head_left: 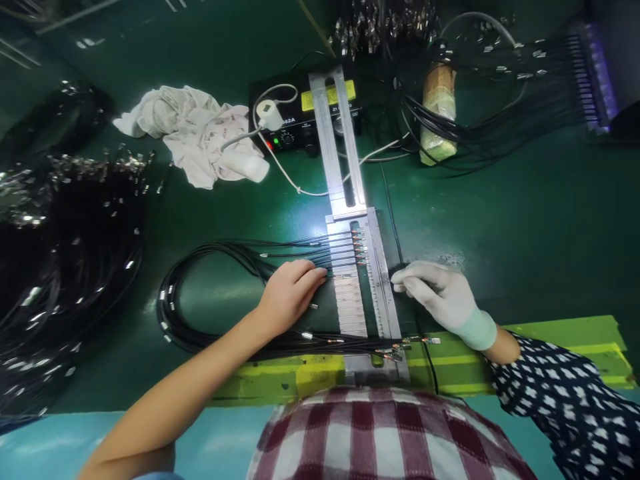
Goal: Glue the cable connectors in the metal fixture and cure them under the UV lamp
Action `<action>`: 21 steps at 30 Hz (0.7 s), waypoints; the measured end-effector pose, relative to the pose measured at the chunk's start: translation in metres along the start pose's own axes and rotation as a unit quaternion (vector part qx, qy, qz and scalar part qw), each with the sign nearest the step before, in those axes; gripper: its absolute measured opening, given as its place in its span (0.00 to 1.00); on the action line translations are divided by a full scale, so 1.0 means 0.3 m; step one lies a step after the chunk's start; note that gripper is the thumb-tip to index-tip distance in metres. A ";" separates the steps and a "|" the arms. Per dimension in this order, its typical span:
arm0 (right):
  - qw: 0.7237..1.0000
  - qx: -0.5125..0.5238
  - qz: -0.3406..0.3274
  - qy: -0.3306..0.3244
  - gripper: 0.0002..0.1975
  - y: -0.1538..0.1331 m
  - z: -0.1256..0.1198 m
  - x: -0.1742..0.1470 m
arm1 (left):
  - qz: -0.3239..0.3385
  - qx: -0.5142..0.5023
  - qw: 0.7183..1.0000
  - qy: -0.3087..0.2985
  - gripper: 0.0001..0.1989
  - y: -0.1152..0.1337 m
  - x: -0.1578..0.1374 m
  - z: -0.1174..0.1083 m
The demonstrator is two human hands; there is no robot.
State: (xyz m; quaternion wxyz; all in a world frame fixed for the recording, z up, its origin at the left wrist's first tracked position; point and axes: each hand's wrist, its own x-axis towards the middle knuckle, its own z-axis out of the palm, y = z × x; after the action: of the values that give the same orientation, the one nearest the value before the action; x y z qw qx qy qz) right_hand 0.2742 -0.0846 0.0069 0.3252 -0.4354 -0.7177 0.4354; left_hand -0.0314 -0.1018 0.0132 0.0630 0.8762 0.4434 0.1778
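Observation:
My bare left hand (293, 293) pinches a thin black cable at the left edge of a slotted metal fixture (355, 310); the cable's stripped end lies over the metal. Above it, several black cables (325, 255) lie side by side across the fixture, their connector ends at the slot. More of the same cable bundle (170, 283) loops round to the left, and loose ends (390, 350) cross the fixture's near end. At the fixture's right side my right hand (440, 293), in a white glove, has thumb and forefinger together. What they hold, if anything, cannot be made out.
A black control box (295, 137) stands behind a metal rail (327, 133). Left of it lies a crumpled white cloth (195, 133). A large cable heap (65, 267) fills the far left. A taped block (439, 113) and a cable rack (590, 80) are at the back right.

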 end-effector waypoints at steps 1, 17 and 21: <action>1.000 -0.005 0.001 -0.002 0.11 0.000 -0.001 0.001 | 0.000 0.009 1.000 0.003 0.08 -0.010 -0.021 -0.014; 0.997 -0.079 0.005 -0.013 0.14 0.033 -0.004 -0.002 | 0.031 0.026 0.996 0.083 0.08 0.031 -0.147 -0.185; 0.996 -0.087 0.013 -0.027 0.14 0.019 -0.004 0.003 | 0.050 0.016 0.987 0.149 0.07 0.075 -0.055 -0.154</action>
State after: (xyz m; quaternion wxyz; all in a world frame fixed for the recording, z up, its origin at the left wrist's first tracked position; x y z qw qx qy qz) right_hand 0.2768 -0.0820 0.0023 0.2605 -0.4598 -0.7556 0.3871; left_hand -0.0404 -0.1306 0.0580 -0.0271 0.8618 0.4066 0.3021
